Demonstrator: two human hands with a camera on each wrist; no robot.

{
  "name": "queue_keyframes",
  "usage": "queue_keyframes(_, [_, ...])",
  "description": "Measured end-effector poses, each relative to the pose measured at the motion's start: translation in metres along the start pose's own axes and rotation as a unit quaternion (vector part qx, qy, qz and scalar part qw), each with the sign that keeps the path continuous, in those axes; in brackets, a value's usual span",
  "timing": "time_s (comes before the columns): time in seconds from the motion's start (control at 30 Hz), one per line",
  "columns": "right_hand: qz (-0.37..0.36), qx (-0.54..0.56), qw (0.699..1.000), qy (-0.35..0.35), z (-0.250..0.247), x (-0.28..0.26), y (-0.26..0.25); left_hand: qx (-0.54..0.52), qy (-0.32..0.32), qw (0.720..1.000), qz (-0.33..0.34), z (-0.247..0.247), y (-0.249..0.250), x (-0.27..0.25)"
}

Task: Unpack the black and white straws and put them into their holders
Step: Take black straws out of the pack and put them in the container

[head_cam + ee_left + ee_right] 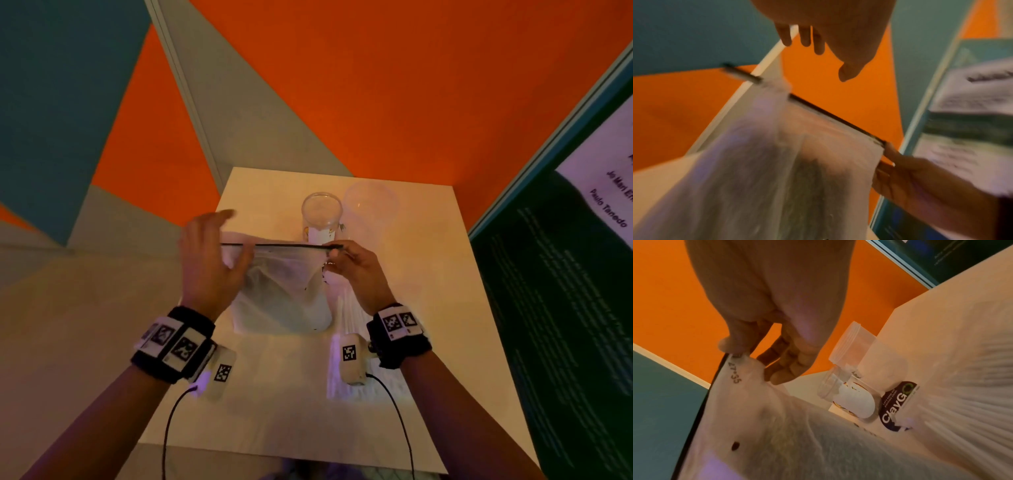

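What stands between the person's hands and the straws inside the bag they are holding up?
The bag itself: its black zip strip runs unbroken along the top between the left hand and the right hand, which pinches its corner. The straws inside show only as a dark blur through the plastic.

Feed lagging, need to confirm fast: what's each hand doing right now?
Left hand: open, fingers straight, holding nothing.
Right hand: pinching the top corner of the plastic bag.
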State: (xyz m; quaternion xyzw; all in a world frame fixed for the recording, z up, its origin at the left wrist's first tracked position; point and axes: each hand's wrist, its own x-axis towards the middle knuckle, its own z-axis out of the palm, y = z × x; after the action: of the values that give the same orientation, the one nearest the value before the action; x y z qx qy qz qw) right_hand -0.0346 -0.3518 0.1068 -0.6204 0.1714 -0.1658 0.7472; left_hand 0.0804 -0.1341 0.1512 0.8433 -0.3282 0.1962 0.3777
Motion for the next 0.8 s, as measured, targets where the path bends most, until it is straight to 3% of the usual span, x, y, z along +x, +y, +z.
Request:
queue_keyframes(0.1, [-0.009, -0.014, 1.0, -0.022, -0.001, -0.001, -0.006, -0.011, -0.163, 0.973, 0.166, 0.019, 0.036, 0.014])
queue_keyframes(0.2, [-0.019, 0.015, 0.999, -0.042, -0.006, -0.005, -0.012, -0.026, -0.27, 0.944, 0.19, 0.043, 0.064, 0.016])
queue_keyframes(0.4, [-0.023, -0.017, 0.996, -0.082, -0.016, -0.008, -0.013, -0.084, -0.308, 0.944, 0.087, 0.056, 0.075, 0.02])
queue_keyframes(0.67, [-0.043, -0.033, 0.995, -0.085, -0.041, 0.003, -0.022, 0.106, -0.292, 0.941, 0.138, 0.004, 0.023, 0.036])
queue_keyframes(0.8, [-0.033, -0.014, 0.996, -0.079, -0.059, 0.012, -0.029, 0.167, -0.298, 0.935, 0.096, -0.042, -0.016, 0.036])
